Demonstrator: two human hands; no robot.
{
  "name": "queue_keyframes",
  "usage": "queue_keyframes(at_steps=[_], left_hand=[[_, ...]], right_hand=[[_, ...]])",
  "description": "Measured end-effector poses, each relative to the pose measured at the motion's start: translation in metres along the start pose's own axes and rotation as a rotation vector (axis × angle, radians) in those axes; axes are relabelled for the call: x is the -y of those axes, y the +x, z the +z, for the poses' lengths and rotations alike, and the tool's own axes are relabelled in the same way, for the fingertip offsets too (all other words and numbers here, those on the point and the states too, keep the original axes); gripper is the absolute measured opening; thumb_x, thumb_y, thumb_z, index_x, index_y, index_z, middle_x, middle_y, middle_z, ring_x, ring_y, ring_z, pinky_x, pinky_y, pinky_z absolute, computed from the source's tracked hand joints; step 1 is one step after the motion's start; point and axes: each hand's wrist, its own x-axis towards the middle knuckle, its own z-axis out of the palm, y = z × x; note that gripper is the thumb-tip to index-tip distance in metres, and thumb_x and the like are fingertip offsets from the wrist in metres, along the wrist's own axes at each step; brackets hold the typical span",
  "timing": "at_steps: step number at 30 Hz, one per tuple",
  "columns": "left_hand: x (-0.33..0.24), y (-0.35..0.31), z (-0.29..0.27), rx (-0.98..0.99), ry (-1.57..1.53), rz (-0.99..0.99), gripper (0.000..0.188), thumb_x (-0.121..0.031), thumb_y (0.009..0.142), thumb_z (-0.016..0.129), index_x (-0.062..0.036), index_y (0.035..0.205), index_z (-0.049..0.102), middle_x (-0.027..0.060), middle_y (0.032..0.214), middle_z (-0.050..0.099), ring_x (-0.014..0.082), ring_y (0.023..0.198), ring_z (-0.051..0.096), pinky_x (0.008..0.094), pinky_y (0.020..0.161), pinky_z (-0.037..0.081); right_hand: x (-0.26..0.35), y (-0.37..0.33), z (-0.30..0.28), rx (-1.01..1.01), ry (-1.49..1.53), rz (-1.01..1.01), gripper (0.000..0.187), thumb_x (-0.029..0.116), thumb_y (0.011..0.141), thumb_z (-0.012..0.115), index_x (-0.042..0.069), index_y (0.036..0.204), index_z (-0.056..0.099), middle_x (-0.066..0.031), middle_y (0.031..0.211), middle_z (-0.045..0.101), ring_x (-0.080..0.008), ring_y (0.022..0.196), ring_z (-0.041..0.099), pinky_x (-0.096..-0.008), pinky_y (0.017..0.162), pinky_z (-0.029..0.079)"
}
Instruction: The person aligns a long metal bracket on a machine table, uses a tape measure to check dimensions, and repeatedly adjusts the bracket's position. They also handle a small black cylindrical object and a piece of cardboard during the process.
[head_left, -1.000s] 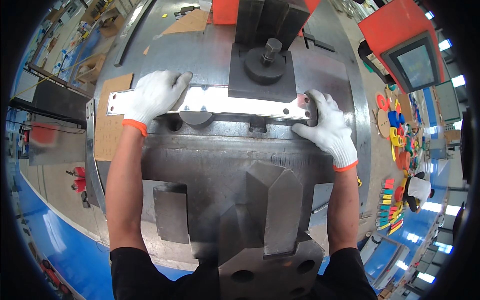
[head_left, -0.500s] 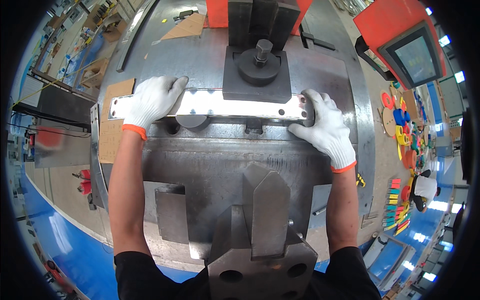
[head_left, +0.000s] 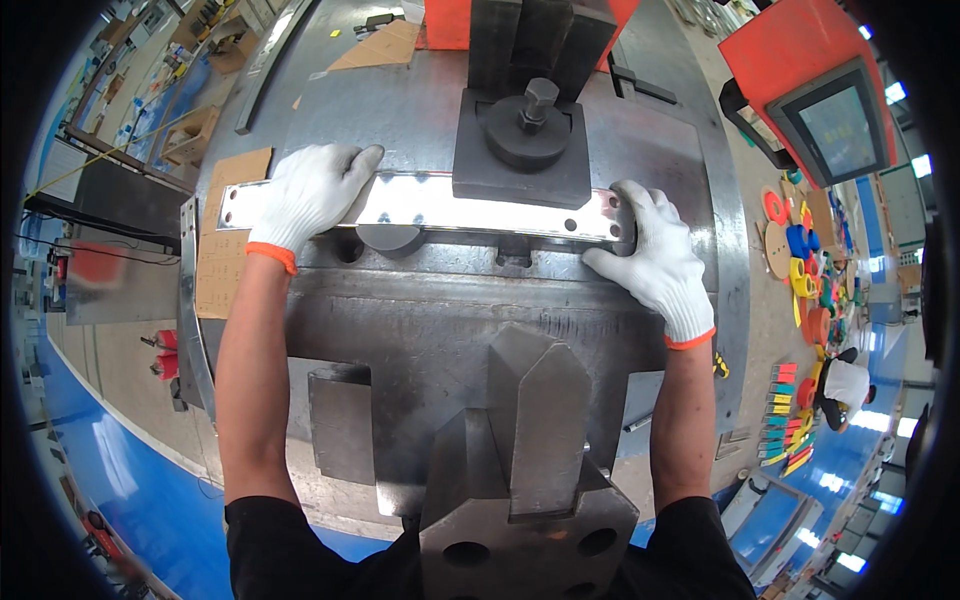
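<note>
Long shiny silver bar (head_left: pixel 430 205) partly beneath dark steel block (head_left: pixel 520 184)

My white-gloved left hand (head_left: pixel 308 195) grasps it near the left end; my white-gloved right hand (head_left: pixel 655 250), the right end. Positioning, I judge; next move calls for even steadiness.

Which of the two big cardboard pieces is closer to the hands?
The rectangular cardboard, which the bar crosses beside the left hand; the other, wedge-shaped piece lies farther back.
</note>
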Motion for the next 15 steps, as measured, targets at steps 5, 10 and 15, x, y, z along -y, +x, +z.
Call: queue_keyframes(at_steps=[5,10,15], left_hand=[[0.0034,-0.0006,0.0047,-0.044,-0.011,0.02,0.057,-0.053,0.108,0.048,-0.008,0.1,0.082,0.0238,0.086,0.074,0.0444,0.086,0.071,0.053,0.081,0.053],[0.0033,0.0,0.0033,-0.026,0.005,0.014,0.056,-0.052,0.108,0.048,-0.0088,0.1,0.082,0.0234,0.085,0.074,0.0446,0.086,0.071,0.0533,0.08,0.053],[0.0056,0.0001,0.0086,-0.077,-0.021,0.043,0.055,-0.052,0.108,0.049,-0.0086,0.098,0.082,0.0235,0.084,0.073,0.0446,0.084,0.071,0.0534,0.079,0.053]], right_hand=[[-0.0001,0.0001,-0.0006,0.026,-0.005,0.014,0.082,0.038,0.069,0.089,0.014,0.141,0.058,-0.017,0.127,0.063,-0.0393,0.118,0.062,-0.0491,0.101,0.054],[-0.0015,-0.0003,0.0011,0.021,0.006,0.011,0.082,0.039,0.069,0.089,0.014,0.141,0.057,-0.0173,0.127,0.062,-0.0394,0.118,0.062,-0.0494,0.101,0.054],[-0.0028,-0.0006,0.0015,-0.005,0.018,-0.006,0.081,0.037,0.069,0.089,0.013,0.14,0.058,-0.0175,0.126,0.063,-0.0393,0.118,0.062,-0.0489,0.101,0.054]])
